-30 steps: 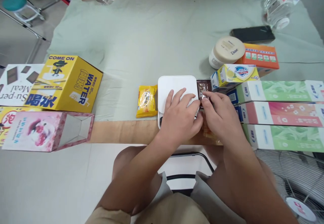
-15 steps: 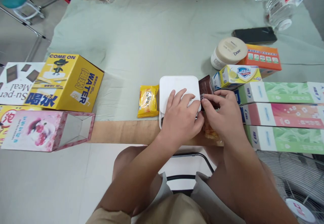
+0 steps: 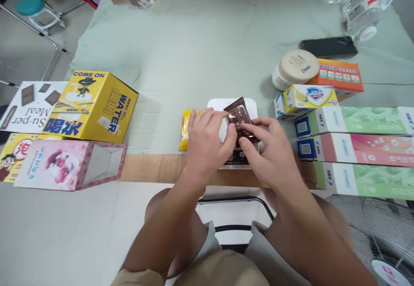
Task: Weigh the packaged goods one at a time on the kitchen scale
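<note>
A shiny dark brown packet (image 3: pixel 243 110) is tilted over the white top of a small digital scale (image 3: pixel 214 103), whose dark display strip shows along its front edge. My right hand (image 3: pixel 270 152) pinches the packet's lower right part between thumb and fingers. At the packet's left edge, my left hand (image 3: pixel 207 141) closes its thumb and index finger on it. A yellow packet (image 3: pixel 184 133) lies left of the scale, partly covered by my left hand. Both hands hide parts of the scale.
On the left stand a yellow carton (image 3: pixel 97 105), a pink box (image 3: pixel 61 165) and other boxes. To the right are a Dove jar (image 3: pixel 299 66), a soap box (image 3: pixel 310 98), an orange box (image 3: pixel 341 77), long cartons (image 3: pixel 371 148) and a black case (image 3: pixel 330 46). Clear bottles (image 3: pixel 364 12) lie behind.
The brown packet has moved left from beside the scale to over its top. My left hand has shifted left off the scale's middle and now grips the packet together with my right.
</note>
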Demonstrator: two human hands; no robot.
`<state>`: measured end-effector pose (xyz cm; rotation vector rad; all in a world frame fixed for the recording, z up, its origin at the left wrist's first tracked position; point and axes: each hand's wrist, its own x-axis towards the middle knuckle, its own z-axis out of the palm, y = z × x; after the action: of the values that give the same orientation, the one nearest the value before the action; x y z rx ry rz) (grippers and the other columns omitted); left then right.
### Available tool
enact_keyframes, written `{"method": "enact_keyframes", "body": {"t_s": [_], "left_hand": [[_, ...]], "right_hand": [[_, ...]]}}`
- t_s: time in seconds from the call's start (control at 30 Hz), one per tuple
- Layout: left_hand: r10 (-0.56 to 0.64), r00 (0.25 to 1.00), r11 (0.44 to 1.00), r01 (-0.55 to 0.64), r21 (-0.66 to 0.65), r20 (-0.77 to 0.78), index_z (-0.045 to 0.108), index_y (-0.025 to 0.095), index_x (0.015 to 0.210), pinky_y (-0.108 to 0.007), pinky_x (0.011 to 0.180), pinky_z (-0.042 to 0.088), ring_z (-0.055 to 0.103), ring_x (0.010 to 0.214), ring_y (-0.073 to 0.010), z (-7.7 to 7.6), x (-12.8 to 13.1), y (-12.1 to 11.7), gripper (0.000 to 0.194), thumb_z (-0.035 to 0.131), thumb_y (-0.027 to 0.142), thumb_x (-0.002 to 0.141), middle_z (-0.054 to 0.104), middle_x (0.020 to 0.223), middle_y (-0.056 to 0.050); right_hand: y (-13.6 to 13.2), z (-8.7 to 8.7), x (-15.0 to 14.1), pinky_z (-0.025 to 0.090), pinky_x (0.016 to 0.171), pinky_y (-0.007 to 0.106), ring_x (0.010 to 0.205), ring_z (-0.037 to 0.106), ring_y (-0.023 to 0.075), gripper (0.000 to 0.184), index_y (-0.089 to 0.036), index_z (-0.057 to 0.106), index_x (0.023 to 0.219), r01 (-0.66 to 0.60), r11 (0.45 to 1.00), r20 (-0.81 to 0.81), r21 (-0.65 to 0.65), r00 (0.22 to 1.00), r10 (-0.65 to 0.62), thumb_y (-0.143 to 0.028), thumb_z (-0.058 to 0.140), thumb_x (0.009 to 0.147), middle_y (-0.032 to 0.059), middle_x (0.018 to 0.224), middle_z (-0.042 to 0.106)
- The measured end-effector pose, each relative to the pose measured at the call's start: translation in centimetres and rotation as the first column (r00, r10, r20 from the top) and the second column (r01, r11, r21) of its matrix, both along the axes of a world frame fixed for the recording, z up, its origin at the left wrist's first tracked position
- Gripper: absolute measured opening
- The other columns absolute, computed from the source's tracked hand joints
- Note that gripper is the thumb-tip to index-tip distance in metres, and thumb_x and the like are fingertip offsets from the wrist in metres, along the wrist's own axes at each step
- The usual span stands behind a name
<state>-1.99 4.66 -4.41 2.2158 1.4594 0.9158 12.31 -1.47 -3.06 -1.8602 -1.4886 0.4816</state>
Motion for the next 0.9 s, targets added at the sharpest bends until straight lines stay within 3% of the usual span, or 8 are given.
{"method": "enact_keyframes", "body": {"t_s": [0.17,0.33,0.47,0.6,0.77,0.9], "left_hand": [[0.045,0.999,0.999,-0.045,-0.016,0.005,0.07,0.021,0.108,-0.053,0.126,0.036,0.069,0.115,-0.0249,0.2,-1.1,0.3,0.022,0.052,0.027,0.098,0.078,0.112,-0.007],[0.02,1.0,0.999,-0.02,-0.035,0.001,0.068,0.023,0.102,-0.051,0.125,0.037,0.07,0.112,-0.0238,0.1,-1.8,0.6,0.016,0.054,0.025,0.096,0.078,0.109,-0.005],[0.133,0.989,0.991,-0.132,-0.03,0.06,0.068,0.023,0.1,-0.046,0.111,0.05,0.069,0.109,-0.0247,0.6,-3.5,1.7,0.014,0.055,0.022,0.096,0.077,0.108,-0.007],[0.197,0.98,0.961,-0.191,-0.201,0.012,0.072,0.023,0.099,-0.043,0.103,0.054,0.068,0.111,-0.0251,0.7,-5.7,2.6,0.015,0.06,0.017,0.091,0.073,0.112,-0.007],[0.148,0.988,0.921,-0.154,-0.357,-0.044,0.077,0.024,0.107,-0.044,0.106,0.054,0.066,0.116,-0.0269,0.3,-7.4,2.4,0.021,0.072,0.024,0.086,0.064,0.117,-0.008],[0.127,0.986,0.875,-0.161,-0.457,-0.104,0.075,0.026,0.111,-0.043,0.096,0.057,0.069,0.1,-0.0256,0.3,-7.5,2.2,0.025,0.075,0.029,0.087,0.062,0.114,-0.007]], "right_hand": [[-0.1,0.3,0.6,0.055,0.104,0.052,0.116,0.068,0.0298,0.034,-0.025,0.08,0.114,0.053,0.994,0.117,0.101,0.991,-0.064,-0.042,0.059,0.093,0.0127,0.122,0.068],[0.0,-0.7,0.2,0.05,0.11,0.056,0.127,0.062,0.0338,0.035,-0.025,0.075,0.122,-0.013,0.999,0.223,0.032,0.975,0.005,-0.04,0.061,0.094,0.0144,0.13,0.069],[0.1,-1.5,-0.8,0.05,0.109,0.058,0.122,0.06,0.0355,0.039,-0.024,0.074,0.126,-0.072,0.997,0.311,-0.014,0.947,0.072,-0.036,0.066,0.09,0.0158,0.137,0.065],[0.2,-1.9,-1.7,0.055,0.101,0.053,0.105,0.064,0.0295,0.037,-0.023,0.075,0.122,-0.084,0.996,0.306,0.006,0.949,0.078,-0.032,0.067,0.086,0.0163,0.137,0.061],[0.5,-1.8,-3.0,0.06,0.093,0.049,0.096,0.064,0.0249,0.036,-0.023,0.075,0.116,-0.044,0.996,0.226,0.081,0.974,0.025,-0.031,0.068,0.082,0.0154,0.135,0.055],[1.0,-1.3,-4.5,0.061,0.094,0.048,0.099,0.065,0.0254,0.029,-0.024,0.073,0.111,-0.01,0.989,0.209,0.15,0.978,-0.022,-0.031,0.068,0.084,0.0138,0.126,0.056]]}}
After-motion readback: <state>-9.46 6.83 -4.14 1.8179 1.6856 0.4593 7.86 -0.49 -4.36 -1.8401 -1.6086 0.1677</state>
